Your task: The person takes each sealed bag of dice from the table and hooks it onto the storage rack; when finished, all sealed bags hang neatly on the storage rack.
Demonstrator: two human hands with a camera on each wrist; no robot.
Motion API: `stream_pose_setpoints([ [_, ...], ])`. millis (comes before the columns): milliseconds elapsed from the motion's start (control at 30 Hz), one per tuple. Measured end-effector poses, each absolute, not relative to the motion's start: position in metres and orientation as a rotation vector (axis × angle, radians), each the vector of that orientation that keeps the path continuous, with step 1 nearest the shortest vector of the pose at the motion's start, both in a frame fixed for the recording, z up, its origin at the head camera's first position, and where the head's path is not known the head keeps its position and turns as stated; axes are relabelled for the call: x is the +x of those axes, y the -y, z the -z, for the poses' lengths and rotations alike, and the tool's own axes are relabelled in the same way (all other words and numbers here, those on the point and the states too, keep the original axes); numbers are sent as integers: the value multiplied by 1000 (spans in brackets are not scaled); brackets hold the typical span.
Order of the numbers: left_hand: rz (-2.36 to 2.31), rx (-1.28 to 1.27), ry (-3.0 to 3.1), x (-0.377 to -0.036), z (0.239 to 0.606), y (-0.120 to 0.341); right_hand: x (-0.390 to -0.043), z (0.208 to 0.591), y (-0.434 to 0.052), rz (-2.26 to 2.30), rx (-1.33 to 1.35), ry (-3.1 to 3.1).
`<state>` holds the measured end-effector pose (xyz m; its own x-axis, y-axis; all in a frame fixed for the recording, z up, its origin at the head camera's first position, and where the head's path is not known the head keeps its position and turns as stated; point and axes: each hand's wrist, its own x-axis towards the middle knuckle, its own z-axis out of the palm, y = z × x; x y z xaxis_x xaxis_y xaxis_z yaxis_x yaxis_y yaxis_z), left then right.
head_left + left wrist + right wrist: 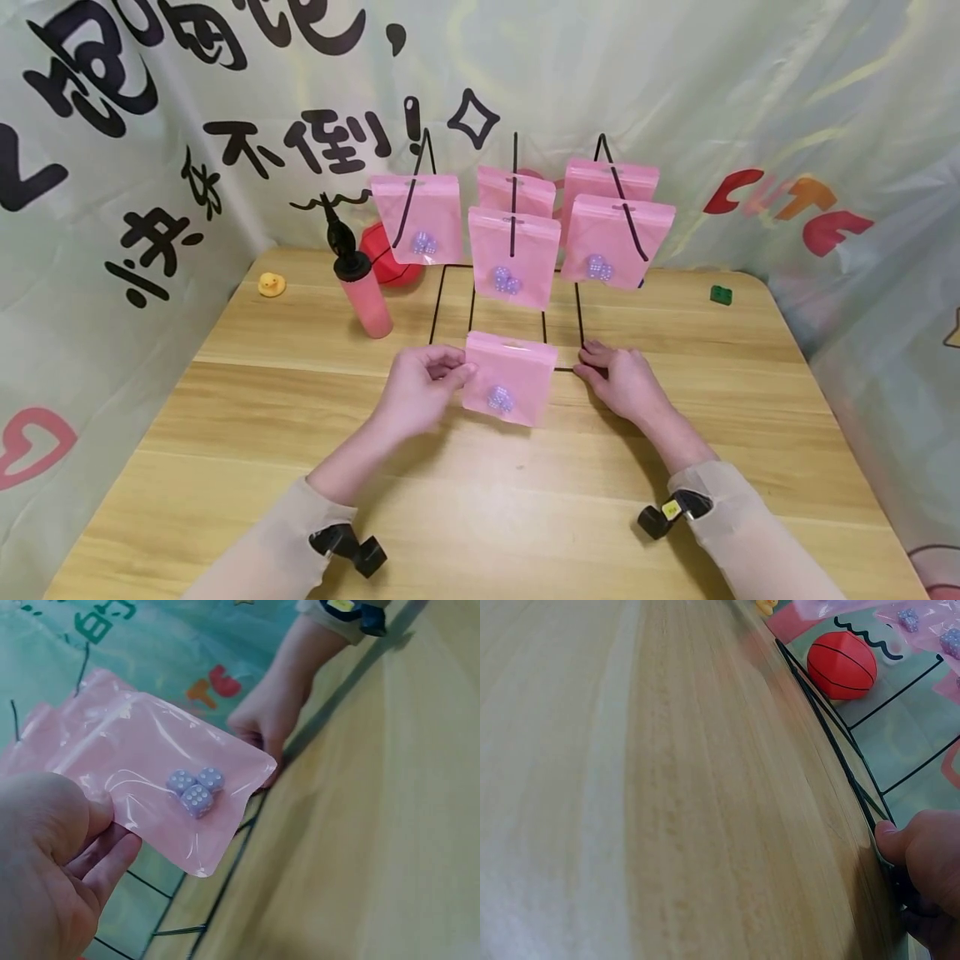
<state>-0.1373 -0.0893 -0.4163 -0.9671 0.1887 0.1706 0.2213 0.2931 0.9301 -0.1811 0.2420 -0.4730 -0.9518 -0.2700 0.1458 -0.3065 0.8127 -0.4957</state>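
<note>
My left hand [423,385] pinches the left edge of a pink pouch [510,377] and holds it above the table in front of the wire rack. The left wrist view shows the same pink pouch [169,776] with three pale purple dice [195,790] inside, my left hand's fingers [97,855] gripping its edge. My right hand [618,379] rests on the table and curls around the front corner of the black wire rack's base [577,333]. In the right wrist view my right hand's fingers [922,859] grip the wire base [840,746]. Several more pink pouches [513,254] hang on the rack's hooks.
A pink hand pump [360,292] stands left of the rack, with a red ball [390,258] behind it. A small yellow duck [272,284] sits at the far left and a green brick [721,293] at the far right. Printed curtains surround the wooden table [480,500].
</note>
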Motion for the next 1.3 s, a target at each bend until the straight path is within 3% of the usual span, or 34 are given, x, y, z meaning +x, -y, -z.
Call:
stream_pose_setpoints([
  [633, 1735, -312, 2257, -129, 359, 134, -180, 474, -241, -816, 494, 2910],
  [967, 1641, -301, 2183, -123, 342, 152, -179, 472, -242, -829, 481, 2914],
  [1300, 1576, -232, 2126, -138, 335, 171, -179, 472, -242, -821, 492, 2912],
])
